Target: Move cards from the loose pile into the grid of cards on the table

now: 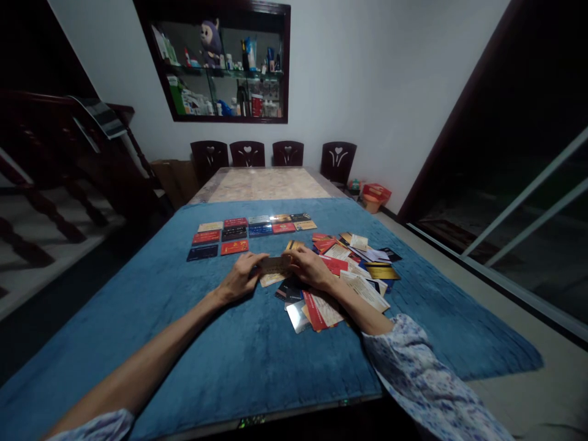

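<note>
Between my two hands is a pale beige card (274,266), pinched at its left edge by my left hand (242,275) and at its right edge by my right hand (304,264). Another light card (272,279) shows just below it. To the right, partly under my right forearm, spreads a loose heap of cards (362,288) in red, gold, white and black. Further back on the left, several cards lie in rows, among them a red card (234,247) and a dark blue card (203,253).
A blue cloth (193,361) covers the near part of the long table (271,182). Dark chairs (288,154) stand at its far end. Beyond them is a wall with a shelf niche (229,72). A red box (377,192) is on the floor at the right.
</note>
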Demonstrator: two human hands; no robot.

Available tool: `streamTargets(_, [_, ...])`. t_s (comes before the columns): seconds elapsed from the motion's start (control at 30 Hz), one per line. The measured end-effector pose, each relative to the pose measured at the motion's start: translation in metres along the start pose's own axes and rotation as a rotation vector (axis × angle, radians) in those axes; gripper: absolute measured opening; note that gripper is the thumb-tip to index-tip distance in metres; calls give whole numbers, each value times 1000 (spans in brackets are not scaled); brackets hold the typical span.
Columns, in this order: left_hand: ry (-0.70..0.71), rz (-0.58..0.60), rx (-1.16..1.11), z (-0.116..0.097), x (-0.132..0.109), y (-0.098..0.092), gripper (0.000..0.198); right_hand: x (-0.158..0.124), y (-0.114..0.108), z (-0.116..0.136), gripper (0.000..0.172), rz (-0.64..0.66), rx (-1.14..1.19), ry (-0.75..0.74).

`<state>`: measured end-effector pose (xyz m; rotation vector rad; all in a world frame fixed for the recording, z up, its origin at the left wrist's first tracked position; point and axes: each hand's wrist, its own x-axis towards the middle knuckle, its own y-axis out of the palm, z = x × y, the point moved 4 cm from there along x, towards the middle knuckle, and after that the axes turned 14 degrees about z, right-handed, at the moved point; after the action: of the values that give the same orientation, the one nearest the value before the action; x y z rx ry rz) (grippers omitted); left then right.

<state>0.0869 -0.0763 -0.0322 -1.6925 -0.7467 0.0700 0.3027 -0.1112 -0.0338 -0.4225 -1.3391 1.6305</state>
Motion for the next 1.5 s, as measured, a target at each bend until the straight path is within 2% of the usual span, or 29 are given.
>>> streamTargets(0.3, [-32, 22, 5, 4, 2, 4, 42, 3, 7, 0, 46, 84, -161, 20])
streamTargets(0.57, [-70, 48, 12, 6, 2, 8, 44, 8, 14, -2, 55, 155, -279, 112])
streamTargets(0.77, [-75, 103, 25, 6, 3, 8, 49, 7, 9, 1, 48, 172, -261, 86])
streamTargets(1.07, [-50, 90, 7, 5, 2, 6, 55, 6, 6, -5, 64, 168, -199, 41])
streamTargets(1.5, [-54, 96, -32, 3, 2, 7, 52, 5, 1, -4, 61, 183, -203, 33])
